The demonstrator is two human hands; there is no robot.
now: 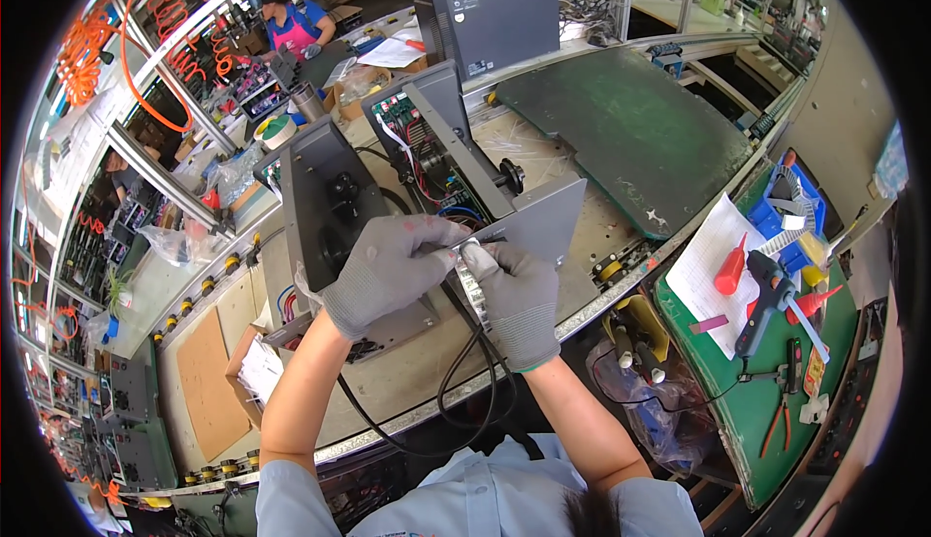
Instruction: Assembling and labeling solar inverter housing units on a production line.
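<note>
Silvery strip (473,291), left of the grey metal panel (548,219), looks light and bendable to me; I'd hold its edges. The right hand (524,306) has its fingers closed on it; the left hand's (386,268) grip I can't tell. Right of the panel I count one glue gun (763,293), two red bottles (730,268).

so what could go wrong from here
The black cable loops below the left hand and right hand, so it might snag. The circuit board and white wires sit exposed in the open grey housing; a slip might knock them. The glue gun lies at the edge of the paper sheet; if hot, it could scorch it, though heat isn't visible.
</note>
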